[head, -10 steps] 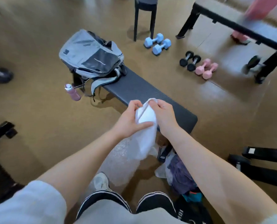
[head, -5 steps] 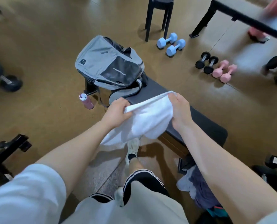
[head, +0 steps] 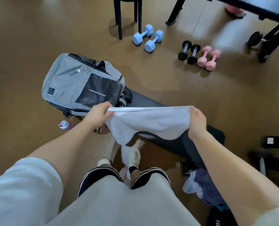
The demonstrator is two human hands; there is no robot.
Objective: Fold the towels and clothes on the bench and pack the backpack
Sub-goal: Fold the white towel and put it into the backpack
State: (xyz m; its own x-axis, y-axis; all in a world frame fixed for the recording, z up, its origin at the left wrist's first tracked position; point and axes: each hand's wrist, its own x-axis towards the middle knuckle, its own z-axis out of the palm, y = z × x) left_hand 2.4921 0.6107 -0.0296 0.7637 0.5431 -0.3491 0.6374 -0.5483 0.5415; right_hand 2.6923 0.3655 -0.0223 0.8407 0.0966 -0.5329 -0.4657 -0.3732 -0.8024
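Note:
A white towel [head: 147, 122] is stretched wide above the black bench [head: 176, 144]. My left hand [head: 97, 115] pinches its left corner and my right hand [head: 196, 123] grips its right corner, so the top edge is taut and the rest hangs down over the bench. At the bench's far end lies the grey backpack [head: 81, 85], its top zipper open. A heap of purple and white clothes [head: 204, 188] lies on the floor by the bench's near end, partly hidden by my right arm.
A pink bottle [head: 65, 125] stands on the floor below the backpack. Blue dumbbells [head: 147, 38], black dumbbells [head: 189, 52] and pink dumbbells [head: 208, 57] lie on the floor beyond. A black stool [head: 127, 12] and a black frame [head: 265, 18] stand at the back.
My hands have moved apart, pulling the bunched towel out to its full width. The view has shifted closer over the bench and backpack.

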